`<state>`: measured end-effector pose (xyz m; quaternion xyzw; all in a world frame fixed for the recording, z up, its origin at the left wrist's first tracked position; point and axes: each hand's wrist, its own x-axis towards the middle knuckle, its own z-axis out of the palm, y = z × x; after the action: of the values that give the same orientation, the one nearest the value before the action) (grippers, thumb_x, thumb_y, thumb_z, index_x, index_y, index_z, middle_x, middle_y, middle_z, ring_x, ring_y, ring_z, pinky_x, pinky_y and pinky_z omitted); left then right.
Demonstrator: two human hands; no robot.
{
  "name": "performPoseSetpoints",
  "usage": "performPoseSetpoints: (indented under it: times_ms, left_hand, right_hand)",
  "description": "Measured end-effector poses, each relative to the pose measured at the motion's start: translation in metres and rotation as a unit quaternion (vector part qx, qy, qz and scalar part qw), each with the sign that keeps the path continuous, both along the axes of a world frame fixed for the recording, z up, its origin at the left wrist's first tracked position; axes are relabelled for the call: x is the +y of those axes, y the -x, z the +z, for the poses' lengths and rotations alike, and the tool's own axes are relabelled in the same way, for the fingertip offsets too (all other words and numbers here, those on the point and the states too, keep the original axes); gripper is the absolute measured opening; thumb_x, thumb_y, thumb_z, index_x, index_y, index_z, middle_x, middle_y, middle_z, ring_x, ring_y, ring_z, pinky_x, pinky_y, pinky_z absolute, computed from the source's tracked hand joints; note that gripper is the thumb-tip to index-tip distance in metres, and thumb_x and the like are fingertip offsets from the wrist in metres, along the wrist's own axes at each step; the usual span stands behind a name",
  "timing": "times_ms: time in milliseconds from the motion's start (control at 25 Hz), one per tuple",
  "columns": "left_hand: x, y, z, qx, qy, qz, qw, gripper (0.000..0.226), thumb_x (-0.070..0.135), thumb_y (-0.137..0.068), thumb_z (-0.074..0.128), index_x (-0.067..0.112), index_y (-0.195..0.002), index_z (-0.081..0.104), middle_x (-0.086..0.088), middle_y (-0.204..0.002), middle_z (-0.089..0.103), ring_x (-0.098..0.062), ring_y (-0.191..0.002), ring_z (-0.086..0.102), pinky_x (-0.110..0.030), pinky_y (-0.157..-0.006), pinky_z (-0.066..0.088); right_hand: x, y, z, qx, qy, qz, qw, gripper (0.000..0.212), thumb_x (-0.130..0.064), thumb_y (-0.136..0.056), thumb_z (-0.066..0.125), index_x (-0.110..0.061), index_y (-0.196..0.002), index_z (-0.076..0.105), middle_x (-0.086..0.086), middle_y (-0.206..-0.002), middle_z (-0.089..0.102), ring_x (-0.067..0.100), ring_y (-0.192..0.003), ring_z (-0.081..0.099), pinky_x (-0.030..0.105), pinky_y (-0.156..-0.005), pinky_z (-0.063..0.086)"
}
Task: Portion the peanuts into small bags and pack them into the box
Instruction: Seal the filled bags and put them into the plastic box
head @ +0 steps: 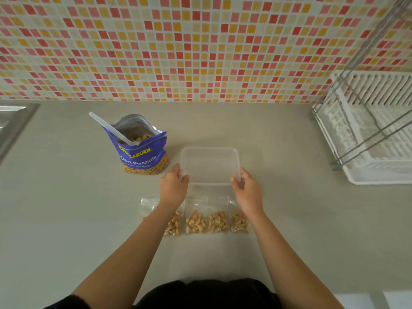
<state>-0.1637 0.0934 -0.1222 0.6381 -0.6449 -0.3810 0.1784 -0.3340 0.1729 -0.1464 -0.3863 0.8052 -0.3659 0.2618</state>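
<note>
A clear plastic box (210, 162) sits on the counter in the middle of the view. My left hand (174, 186) grips its near left corner and my right hand (247, 190) grips its near right corner. Just in front of the box lies a row of several small clear bags of peanuts (206, 221), side by side; my left forearm covers part of the leftmost ones. An open blue peanut bag (140, 152) stands to the left of the box with a white plastic spoon (111, 128) stuck in it.
A white dish rack (367, 134) with a metal frame stands at the right against the tiled wall (178, 45). A steel sink edge (13, 121) shows at the far left. The beige counter (66, 208) stretches to both sides of the bags.
</note>
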Motion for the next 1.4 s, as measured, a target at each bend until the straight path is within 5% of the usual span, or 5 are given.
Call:
performPoseSetpoints:
  times_ms: [240, 800, 1120, 1280, 1400]
  left_hand:
    - [0.001, 0.000, 0.002, -0.005, -0.003, 0.003, 1.000, 0.021, 0.015, -0.086, 0.056, 0.023, -0.070, 0.045, -0.015, -0.082, 0.055, -0.029, -0.077, 0.051, -0.030, -0.071, 0.036]
    - [0.005, -0.001, 0.016, 0.010, 0.049, 0.061, 0.997, 0.047, 0.023, -0.088, 0.056, 0.007, -0.132, 0.048, -0.013, -0.126, 0.059, -0.027, -0.116, 0.054, -0.036, -0.097, 0.044]
    - [0.008, 0.020, 0.052, 0.403, -0.116, 0.094, 0.903, 0.037, 0.002, -0.090, 0.053, 0.004, -0.126, 0.046, -0.004, -0.076, 0.057, -0.014, -0.065, 0.053, -0.027, -0.070, 0.050]
    - [-0.015, 0.020, 0.039, 0.082, 0.067, -0.034, 0.994, 0.038, 0.025, -0.095, 0.047, 0.007, -0.128, 0.050, -0.010, -0.103, 0.066, -0.028, -0.095, 0.061, -0.038, -0.092, 0.046]
    - [-0.022, 0.005, 0.017, -0.151, 0.144, -0.098, 0.973, 0.035, 0.016, -0.091, 0.048, 0.001, -0.122, 0.050, -0.025, -0.106, 0.061, -0.043, -0.100, 0.056, -0.044, -0.086, 0.045]
  right_hand:
    - [0.000, 0.004, -0.005, -0.053, 0.011, -0.004, 0.999, 0.046, -0.017, -0.090, 0.056, -0.006, -0.134, 0.047, 0.009, -0.126, 0.061, 0.017, -0.114, 0.060, 0.024, -0.099, 0.041]
    - [0.005, -0.001, 0.012, 0.016, 0.017, 0.011, 1.000, 0.047, -0.022, -0.091, 0.057, -0.005, -0.133, 0.047, 0.012, -0.144, 0.042, 0.021, -0.135, 0.037, 0.016, -0.107, 0.019]
    - [0.013, 0.030, 0.071, -0.296, 0.095, -0.107, 0.945, 0.060, -0.013, -0.088, 0.060, -0.026, -0.139, 0.031, -0.001, -0.116, 0.060, 0.006, -0.080, 0.064, 0.022, -0.070, 0.045]
    - [0.014, 0.056, 0.072, -0.360, 0.130, -0.129, 0.915, 0.063, 0.009, -0.085, 0.051, -0.028, -0.135, 0.039, 0.002, -0.099, 0.063, 0.012, -0.066, 0.066, 0.016, -0.054, 0.049]
    - [0.020, 0.067, 0.055, -0.383, 0.182, -0.230, 0.876, 0.068, 0.014, -0.085, 0.048, -0.027, -0.137, 0.034, 0.006, -0.103, 0.050, 0.017, -0.073, 0.061, 0.017, -0.059, 0.055]
